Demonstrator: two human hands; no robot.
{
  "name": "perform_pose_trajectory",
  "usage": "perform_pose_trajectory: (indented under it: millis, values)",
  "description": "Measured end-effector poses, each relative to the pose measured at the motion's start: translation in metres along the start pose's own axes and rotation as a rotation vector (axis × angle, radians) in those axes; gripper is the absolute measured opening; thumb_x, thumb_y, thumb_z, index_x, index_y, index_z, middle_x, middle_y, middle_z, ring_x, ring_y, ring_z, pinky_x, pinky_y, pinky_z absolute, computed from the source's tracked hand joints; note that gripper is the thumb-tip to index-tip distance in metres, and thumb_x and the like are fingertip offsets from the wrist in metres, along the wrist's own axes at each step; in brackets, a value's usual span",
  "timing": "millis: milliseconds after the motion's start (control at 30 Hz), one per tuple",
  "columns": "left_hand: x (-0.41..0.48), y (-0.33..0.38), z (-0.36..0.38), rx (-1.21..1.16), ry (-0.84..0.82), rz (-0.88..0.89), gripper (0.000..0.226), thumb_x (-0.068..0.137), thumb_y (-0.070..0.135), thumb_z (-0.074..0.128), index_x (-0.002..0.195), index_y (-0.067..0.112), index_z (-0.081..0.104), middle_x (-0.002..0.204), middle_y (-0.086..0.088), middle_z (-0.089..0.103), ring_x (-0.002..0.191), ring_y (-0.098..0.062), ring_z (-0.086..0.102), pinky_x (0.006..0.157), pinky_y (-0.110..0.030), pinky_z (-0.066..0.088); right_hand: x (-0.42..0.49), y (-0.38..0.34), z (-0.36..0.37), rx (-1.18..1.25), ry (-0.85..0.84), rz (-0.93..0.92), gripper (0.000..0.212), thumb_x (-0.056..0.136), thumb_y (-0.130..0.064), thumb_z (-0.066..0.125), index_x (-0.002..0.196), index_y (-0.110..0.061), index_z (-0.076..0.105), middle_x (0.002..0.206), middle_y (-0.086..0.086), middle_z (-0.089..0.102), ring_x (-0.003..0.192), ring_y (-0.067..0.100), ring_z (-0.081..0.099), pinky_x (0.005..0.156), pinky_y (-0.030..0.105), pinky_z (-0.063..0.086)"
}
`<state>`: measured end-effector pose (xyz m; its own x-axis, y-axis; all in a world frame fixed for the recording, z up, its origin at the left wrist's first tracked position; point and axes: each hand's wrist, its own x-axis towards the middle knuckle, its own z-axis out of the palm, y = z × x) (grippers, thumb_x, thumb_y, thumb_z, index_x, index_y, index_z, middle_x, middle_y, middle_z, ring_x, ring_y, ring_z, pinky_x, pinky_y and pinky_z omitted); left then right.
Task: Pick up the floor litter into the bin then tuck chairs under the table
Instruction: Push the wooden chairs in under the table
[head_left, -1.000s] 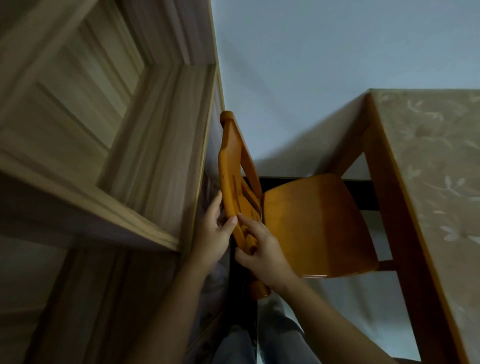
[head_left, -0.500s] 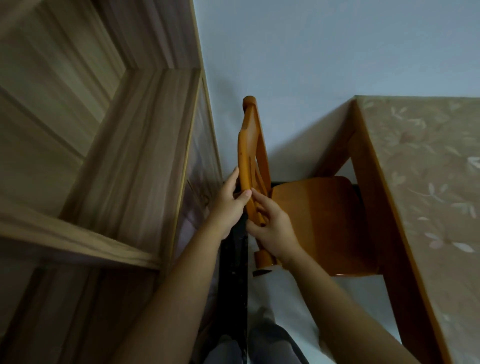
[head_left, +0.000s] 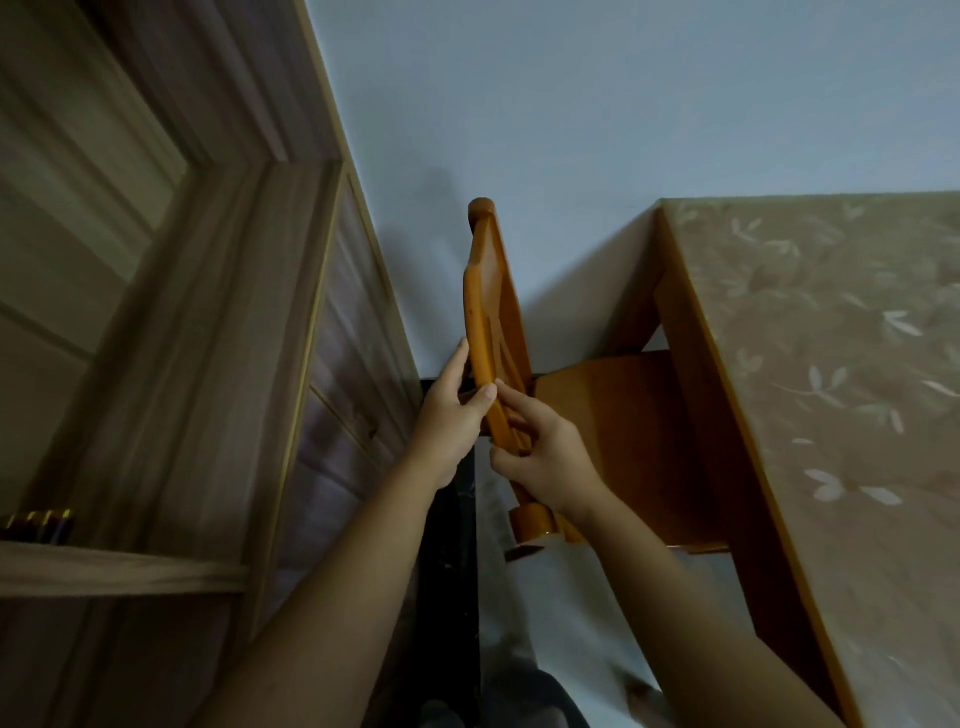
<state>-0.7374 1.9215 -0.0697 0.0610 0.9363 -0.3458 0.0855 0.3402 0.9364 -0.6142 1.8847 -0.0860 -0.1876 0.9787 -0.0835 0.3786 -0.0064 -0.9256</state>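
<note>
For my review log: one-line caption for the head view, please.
Left hand and right hand grip the wooden chair by its backrest, seat partly under the table.

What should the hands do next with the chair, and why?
Probably push the chair deeper under the table. The left hand and right hand both grip it, and much of the seat sits outside the table's edge.

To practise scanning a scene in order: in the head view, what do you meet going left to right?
Wooden shelf unit → left hand → chair backrest → chair seat → table.
</note>
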Motion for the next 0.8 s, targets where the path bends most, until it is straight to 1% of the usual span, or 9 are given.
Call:
perform_pose_trajectory:
  millis: [133,233,300,367,500,567,633,700,800]
  values:
    - [0.011,0.006,0.014,0.017,-0.027,0.024,0.06,0.094,0.015,0.049,0.143,0.037,0.022,0.146,0.002,0.035,0.13,-0.022,0.037,0.099,-0.053,0.04,0.002,-0.002,-0.02,0.008,0.03,0.012,0.07,0.076,-0.004,0.065,0.138,-0.022,0.037,0.114,-0.009,0.053,0.096,0.001,0.057,0.078,0.022,0.053]
    - [0.014,0.005,0.025,0.023,-0.035,0.018,0.06,0.094,0.017,0.05,0.142,0.038,0.022,0.146,0.003,0.034,0.13,-0.023,0.037,0.098,-0.053,0.041,0.001,0.0,-0.03,0.022,0.034,0.025,0.069,0.076,-0.001,0.064,0.137,-0.021,0.039,0.11,-0.014,0.053,0.095,-0.01,0.054,0.079,0.014,0.049]
    - [0.016,0.001,0.026,0.008,-0.013,0.006,0.06,0.094,0.016,0.049,0.142,0.038,0.022,0.144,0.001,0.037,0.128,-0.022,0.039,0.098,-0.052,0.042,0.002,0.002,-0.029,0.013,0.017,0.042,0.07,0.076,-0.001,0.064,0.138,-0.021,0.038,0.113,-0.013,0.052,0.096,-0.012,0.052,0.079,0.01,0.047]
    - [0.02,-0.004,0.024,-0.007,-0.004,0.002,0.06,0.094,0.014,0.049,0.143,0.036,0.023,0.141,-0.001,0.04,0.126,-0.022,0.042,0.097,-0.051,0.044,0.004,0.004,-0.026,0.008,-0.002,0.054,0.071,0.077,-0.004,0.064,0.139,-0.021,0.036,0.119,-0.009,0.05,0.1,-0.007,0.052,0.081,0.011,0.046]
    - [0.027,-0.004,0.02,-0.039,-0.038,0.002,0.059,0.094,0.013,0.048,0.144,0.034,0.022,0.142,-0.001,0.04,0.125,-0.022,0.043,0.097,-0.051,0.044,0.012,0.007,-0.026,0.0,0.003,0.048,0.071,0.077,-0.007,0.065,0.14,-0.022,0.035,0.122,-0.008,0.049,0.106,0.0,0.05,0.085,0.02,0.05]
    - [0.029,-0.001,0.02,-0.075,-0.061,0.002,0.059,0.095,0.01,0.047,0.144,0.032,0.023,0.141,0.001,0.04,0.123,-0.019,0.044,0.096,-0.047,0.045,0.016,0.008,-0.026,-0.005,0.01,0.032,0.072,0.076,-0.009,0.065,0.14,-0.022,0.035,0.123,-0.005,0.05,0.108,0.005,0.052,0.084,0.024,0.052]
    - [0.032,0.003,0.021,-0.077,-0.065,0.008,0.058,0.095,0.009,0.045,0.144,0.03,0.023,0.139,0.004,0.039,0.121,-0.015,0.044,0.095,-0.041,0.046,0.019,0.009,-0.025,-0.009,0.022,0.025,0.071,0.077,-0.009,0.065,0.139,-0.022,0.035,0.121,-0.002,0.052,0.106,0.009,0.055,0.085,0.025,0.051]
    - [0.033,0.006,0.021,-0.068,-0.072,0.015,0.057,0.095,0.01,0.045,0.144,0.03,0.023,0.138,0.007,0.039,0.12,-0.013,0.043,0.093,-0.039,0.046,0.021,0.01,-0.024,0.005,0.042,0.027,0.07,0.077,-0.008,0.065,0.139,-0.023,0.036,0.119,-0.001,0.054,0.103,0.01,0.057,0.085,0.024,0.051]
    - [0.031,0.009,0.019,-0.054,-0.091,0.02,0.058,0.096,0.01,0.044,0.145,0.031,0.021,0.133,0.011,0.038,0.115,-0.01,0.042,0.087,-0.036,0.047,0.02,0.009,-0.023,0.039,0.063,0.054,0.069,0.078,-0.007,0.064,0.138,-0.025,0.036,0.116,-0.003,0.056,0.101,0.011,0.058,0.082,0.025,0.053]
